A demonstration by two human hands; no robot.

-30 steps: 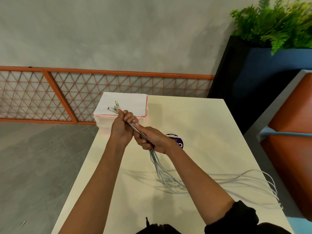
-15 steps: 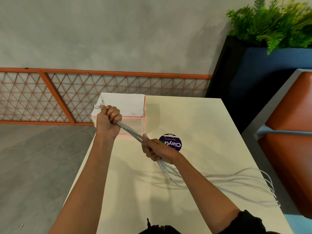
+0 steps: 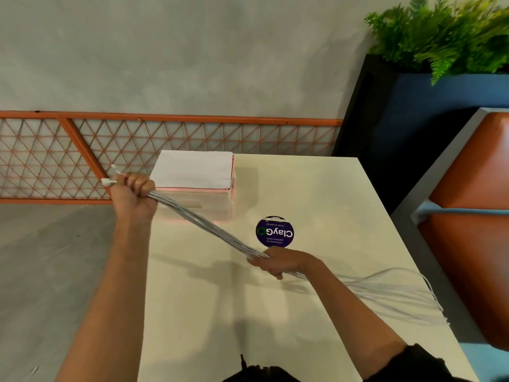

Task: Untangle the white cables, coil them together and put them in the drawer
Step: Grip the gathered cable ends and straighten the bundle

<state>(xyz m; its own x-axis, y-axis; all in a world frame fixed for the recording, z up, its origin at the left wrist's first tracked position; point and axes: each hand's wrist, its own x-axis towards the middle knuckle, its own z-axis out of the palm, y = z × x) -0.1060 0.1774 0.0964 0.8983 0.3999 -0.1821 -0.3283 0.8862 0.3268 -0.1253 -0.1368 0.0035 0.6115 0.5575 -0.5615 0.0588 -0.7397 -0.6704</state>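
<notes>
a grey wall (image 3: 192,51) with an orange lattice rail (image 3: 192,133) backs a cream table (image 3: 316,188) beside an orange seat (image 3: 473,216).

The left hand (image 3: 132,197) is fisted round the white cables (image 3: 209,226) near their plug ends, which poke out past the knuckles, just beyond the desk's (image 3: 316,312) left edge. From there the bundle runs straight and gathered, slanting down to the right hand (image 3: 281,261), which grips it over the middle of the desk. Past that hand the strands fan out loose, blurred, reaching the right edge. A pale drawer box (image 3: 192,177) sits at the far left corner, and a round purple sticker (image 3: 275,231) (printed "ClayGO") lies just beyond the right hand.
</notes>
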